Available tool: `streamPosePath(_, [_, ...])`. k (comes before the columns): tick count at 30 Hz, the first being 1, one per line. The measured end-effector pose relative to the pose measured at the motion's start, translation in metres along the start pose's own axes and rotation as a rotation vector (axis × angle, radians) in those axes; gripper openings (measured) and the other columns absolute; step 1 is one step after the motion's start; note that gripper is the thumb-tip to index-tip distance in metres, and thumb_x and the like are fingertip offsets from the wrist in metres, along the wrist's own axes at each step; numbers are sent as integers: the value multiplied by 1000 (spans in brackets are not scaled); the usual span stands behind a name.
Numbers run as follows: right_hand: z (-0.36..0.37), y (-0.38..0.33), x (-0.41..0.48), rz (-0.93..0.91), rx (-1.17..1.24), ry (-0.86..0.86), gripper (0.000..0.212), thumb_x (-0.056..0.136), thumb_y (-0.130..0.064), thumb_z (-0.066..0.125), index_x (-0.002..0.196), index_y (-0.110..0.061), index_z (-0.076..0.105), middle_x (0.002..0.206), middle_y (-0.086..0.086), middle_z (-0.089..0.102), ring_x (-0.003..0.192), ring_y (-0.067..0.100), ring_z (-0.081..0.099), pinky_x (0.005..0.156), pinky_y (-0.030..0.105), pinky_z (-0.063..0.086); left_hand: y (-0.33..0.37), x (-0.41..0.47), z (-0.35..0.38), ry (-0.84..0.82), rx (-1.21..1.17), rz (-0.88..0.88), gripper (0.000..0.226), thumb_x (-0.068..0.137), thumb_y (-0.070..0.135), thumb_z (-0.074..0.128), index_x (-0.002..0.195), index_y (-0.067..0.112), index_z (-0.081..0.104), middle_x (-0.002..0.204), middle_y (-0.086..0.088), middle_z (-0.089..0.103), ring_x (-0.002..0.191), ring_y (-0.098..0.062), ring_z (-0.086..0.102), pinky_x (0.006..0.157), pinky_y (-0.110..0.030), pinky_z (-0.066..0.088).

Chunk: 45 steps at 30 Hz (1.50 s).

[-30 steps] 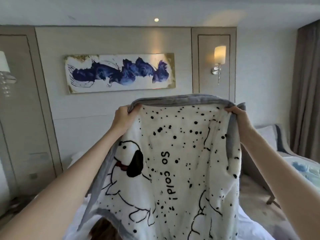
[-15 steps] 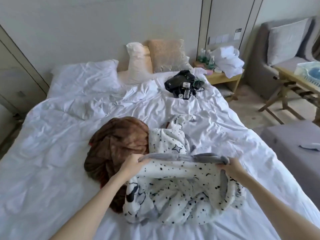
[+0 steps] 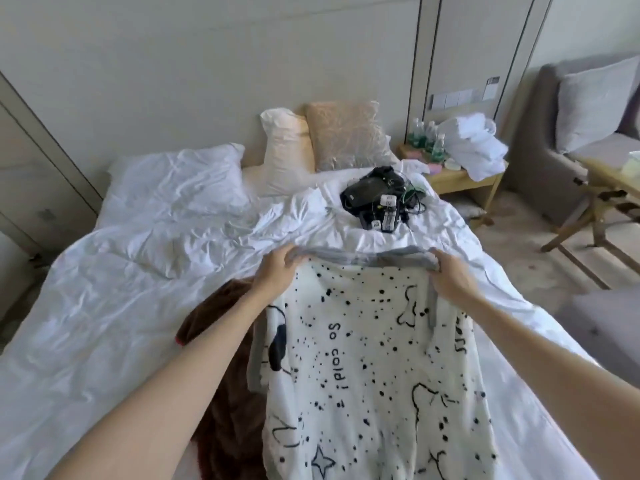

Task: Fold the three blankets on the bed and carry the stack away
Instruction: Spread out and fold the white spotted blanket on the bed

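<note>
The spotted blanket (image 3: 374, 368) hangs over the bed (image 3: 104, 306), its grey top edge pinched shut in the left hand (image 3: 277, 275) and right hand (image 3: 450, 277). The brown blanket (image 3: 221, 393) lies beside it on the left; lowering carelessly could snag or bury it. Open sheet lies beyond the spotted blanket, short of the black gear (image 3: 377, 199).

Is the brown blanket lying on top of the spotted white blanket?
No, the brown blanket lies on the bed beneath and left of the spotted white blanket, which both hands hold by its grey edge.
</note>
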State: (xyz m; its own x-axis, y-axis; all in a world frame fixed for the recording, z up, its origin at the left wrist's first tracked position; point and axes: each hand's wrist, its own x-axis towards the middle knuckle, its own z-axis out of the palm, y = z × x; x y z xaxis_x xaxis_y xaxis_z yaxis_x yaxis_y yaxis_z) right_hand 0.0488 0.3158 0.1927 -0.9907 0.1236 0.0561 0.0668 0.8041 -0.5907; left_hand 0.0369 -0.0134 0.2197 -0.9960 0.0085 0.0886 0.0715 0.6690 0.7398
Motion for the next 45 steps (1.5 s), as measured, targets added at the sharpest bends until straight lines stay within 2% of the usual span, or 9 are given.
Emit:
streamPosePath(5, [-213,-188,108,-295,167,454,18,96,-17,43,104,-23,58,87,7,65,66,26,58,53,30,43,205,106,-200,400,-5,366,20,98,23,58,104,6,67,91,-9,68,82,-23,60,72,-38,46])
streamPosePath(9, [-404,-323,93,-567,503,756,17,94,-10,43,100,-20,55,90,10,65,80,31,62,66,47,54,372,90,-358,710,-92,596,20,98,27,56,99,9,64,83,-1,61,73,-13,53,65,-27,36])
streamPosePath(16, [-538,-382,-26,-802,704,1019,19,90,-3,46,104,-9,57,82,9,59,69,24,51,56,50,49,493,-43,-472,884,-100,908,28,97,27,58,70,26,51,60,7,42,49,1,39,47,-12,29])
streamPosePath(25, [-399,-291,-152,-645,664,779,24,91,2,50,88,-21,56,76,-6,56,65,6,53,53,15,44,322,-148,-398,645,-78,737,29,99,29,56,83,4,56,60,2,37,53,-12,33,51,-23,23])
streamPosePath(29, [-293,-215,-207,-327,521,458,38,72,-16,83,102,-16,60,92,-4,62,81,12,59,70,23,50,187,-203,-331,463,-83,538,20,98,31,57,81,22,61,55,10,45,51,-6,38,49,-21,25])
streamPosePath(32, [-210,-160,-268,-166,471,195,35,58,-16,91,84,-18,66,80,-10,68,69,-4,62,63,6,45,90,-259,-272,296,-65,310,17,97,29,59,104,17,69,86,-9,68,76,-23,60,71,-25,43])
streamPosePath(35, [-138,-121,-326,-16,423,20,22,60,-12,88,70,-12,68,71,-5,66,65,8,58,57,16,44,15,-323,-218,169,15,131,22,98,24,58,117,17,67,98,2,67,83,-16,63,77,-36,47])
streamPosePath(40, [-67,-89,-410,161,332,-96,20,75,-23,80,79,-10,66,68,1,62,58,12,55,41,11,39,-60,-428,-162,-19,176,-78,11,94,18,55,85,22,60,74,0,55,76,-24,57,63,-33,37])
streamPosePath(45, [-41,-59,-487,190,259,-347,31,74,-19,80,93,1,65,83,13,66,74,23,59,61,30,47,-97,-511,-126,-106,340,-266,15,94,23,52,81,17,56,70,1,58,72,-24,59,58,-31,34])
